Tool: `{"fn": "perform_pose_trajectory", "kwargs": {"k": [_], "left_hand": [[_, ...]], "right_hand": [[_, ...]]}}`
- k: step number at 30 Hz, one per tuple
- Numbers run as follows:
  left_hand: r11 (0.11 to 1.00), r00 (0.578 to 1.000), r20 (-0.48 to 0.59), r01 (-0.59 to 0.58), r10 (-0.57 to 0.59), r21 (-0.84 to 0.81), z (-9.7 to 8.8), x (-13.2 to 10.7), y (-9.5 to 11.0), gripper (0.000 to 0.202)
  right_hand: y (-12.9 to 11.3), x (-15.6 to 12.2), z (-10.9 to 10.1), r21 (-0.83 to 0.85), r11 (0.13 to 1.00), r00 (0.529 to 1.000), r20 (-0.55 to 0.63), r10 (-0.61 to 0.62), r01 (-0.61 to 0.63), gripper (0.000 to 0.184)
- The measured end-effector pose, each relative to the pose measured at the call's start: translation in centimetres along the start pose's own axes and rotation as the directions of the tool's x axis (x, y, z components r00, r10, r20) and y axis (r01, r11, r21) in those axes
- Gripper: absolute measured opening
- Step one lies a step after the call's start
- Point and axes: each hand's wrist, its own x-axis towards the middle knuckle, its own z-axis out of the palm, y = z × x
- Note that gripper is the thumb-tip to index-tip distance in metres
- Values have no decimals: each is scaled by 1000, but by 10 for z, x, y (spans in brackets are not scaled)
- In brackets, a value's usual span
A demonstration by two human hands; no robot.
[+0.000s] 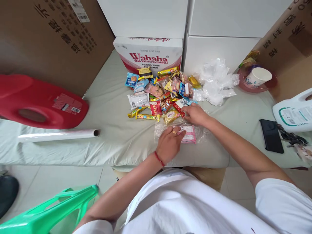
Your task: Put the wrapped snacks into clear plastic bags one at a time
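My left hand (pixel 169 143) rests on a pink-and-white packet (pixel 190 134), its fingers a little apart and pressing from above. Under that packet spreads a sheet of clear plastic film (pixel 159 130). The fingers of my right hand (pixel 196 113) close on the edge of a red-and-white snack packet (pixel 180 104) at the near right of a pile. Many small wrapped snacks make up this pile, among them a red packet (pixel 155 108), a white packet (pixel 138 100) and a long yellow one (pixel 147 117). Just below my right fingertips lies a golden-yellow packet (pixel 172 116).
Behind the pile stand a Wahaha carton (pixel 148 55) and white boxes (pixel 219 50). Crumpled clear plastic (pixel 216 84) and a paper cup (pixel 258 77) are at right, with a phone (pixel 271 136) and white jug (pixel 296 112). Leftward lie a red jug (pixel 46 107) and film roll (pixel 58 135).
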Motion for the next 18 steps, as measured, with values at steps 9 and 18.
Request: {"fn": "perform_pose_trajectory", "kwargs": {"k": [9, 18], "left_hand": [[989, 982, 131, 128, -137, 76, 23, 2, 3, 38], [978, 958, 200, 203, -208, 43, 26, -1, -2, 31]], "right_hand": [[-4, -32, -21, -24, 931, 925, -102, -365, 365, 16], [-34, -90, 22, -170, 893, 901, -57, -430, 416, 26]]}}
